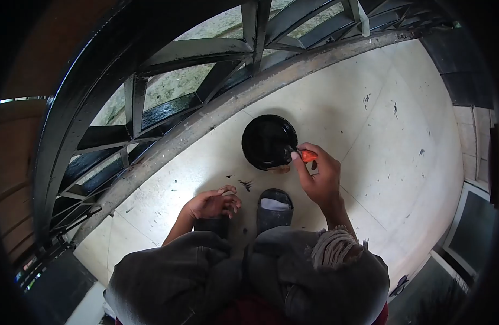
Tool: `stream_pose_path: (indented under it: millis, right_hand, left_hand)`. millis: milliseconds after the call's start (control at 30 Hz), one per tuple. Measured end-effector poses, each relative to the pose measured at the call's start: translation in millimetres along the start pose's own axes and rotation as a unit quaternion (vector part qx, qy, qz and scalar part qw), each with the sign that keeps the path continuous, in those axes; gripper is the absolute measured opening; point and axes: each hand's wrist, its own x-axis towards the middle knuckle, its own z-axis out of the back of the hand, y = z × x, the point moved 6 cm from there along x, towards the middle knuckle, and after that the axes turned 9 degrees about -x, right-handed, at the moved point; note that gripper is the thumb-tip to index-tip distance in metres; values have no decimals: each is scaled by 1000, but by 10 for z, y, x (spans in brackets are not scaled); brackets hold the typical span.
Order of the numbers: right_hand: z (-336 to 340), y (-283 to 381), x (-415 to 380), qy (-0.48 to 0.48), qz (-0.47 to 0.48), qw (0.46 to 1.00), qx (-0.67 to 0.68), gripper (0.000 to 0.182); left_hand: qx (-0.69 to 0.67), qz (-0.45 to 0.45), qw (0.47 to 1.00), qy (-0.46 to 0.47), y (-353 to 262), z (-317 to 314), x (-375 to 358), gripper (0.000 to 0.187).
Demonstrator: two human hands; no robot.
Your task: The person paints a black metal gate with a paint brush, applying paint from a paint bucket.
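Observation:
My right hand [321,172] grips a paintbrush by its orange-red handle [308,156]. The dark brush end reaches over the right rim of a round black container [268,142], which holds glossy black paint [270,135]. A brownish patch [279,169] shows at the container's lower edge. My left hand [213,205] hovers over the floor near my left shoe, its fingers loosely curled and apart, with nothing in them.
A black metal grille [192,70] with glossy bars stands along a low concrete ledge [222,111]. Dark paint spots [245,186] mark the pale tiled floor [390,162]. My dark slipper [274,214] is just below the container. White-framed panels [469,230] stand at the right.

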Motion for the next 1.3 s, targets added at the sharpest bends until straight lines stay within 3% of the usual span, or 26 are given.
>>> stream_pose_path:
  millis: [67, 167, 300, 367, 533, 600, 633, 667, 733, 767, 867, 1100, 1167, 1200, 1233, 1300]
  right_hand:
    - [128, 47, -51, -72, -5, 997, 32, 15]
    - [8, -115, -51, -22, -73, 997, 12, 16]
    - [27, -36, -84, -55, 7, 998, 0, 16]
    - [-92, -176, -36, 15, -58, 997, 38, 14]
    - [48, -409, -52, -54, -49, 993, 89, 15]
    - [-20, -788, -41, -42, -225, 926, 300, 18]
    - [-102, -1028, -70, -50, -269, 902, 334, 20]
    - [-145, -1184, -113, -49, -266, 903, 335, 20]
    - [-330, -1461, -247, -69, -368, 797, 474, 23]
    - [-397, -1560, -309, -85, -389, 771, 496, 25]
    - [-475, -1663, -376, -119, -402, 725, 547, 25]
    - [-312, -1499, -245, -84, -356, 748, 554, 24]
    - [-124, -1287, -163, -87, -311, 868, 377, 19]
    - [-153, -1240, -225, -86, -312, 868, 377, 19]
    - [-41, -1077, -247, -123, -189, 940, 257, 17]
    - [93, -671, -260, -153, 75, 984, 61, 18]
  left_hand:
    - [-2, 4, 1000, -1, 2, -25, -16, 47]
    - [-9, 2, 1000, 5, 6, -9, -21, 47]
    - [-4, 7, 1000, 4, 18, -21, -37, 47]
    - [-5, 1, 1000, 1, 8, -5, -26, 48]
    - [10, 6, 1000, -18, 13, -13, -44, 49]
    - [15, 7, 1000, -18, -6, -26, -16, 49]
    - [2, 5, 1000, -2, -3, -44, -12, 47]
    - [-11, 0, 1000, 14, -5, -60, -12, 45]
    - [-1, 1, 1000, 5, -2, -44, -16, 46]
    - [9, 7, 1000, -4, 2, -31, -20, 48]
    - [2, 2, 1000, -5, -1, -25, -18, 47]
    - [-6, 5, 1000, -2, 12, -27, -10, 44]
    - [-4, 4, 1000, 2, 2, -33, -15, 43]
    - [-6, 3, 1000, 1, 2, -31, -25, 43]
    - [-5, 2, 1000, 0, 0, -30, -26, 43]
    - [-4, 2, 1000, 2, -9, -38, -5, 42]
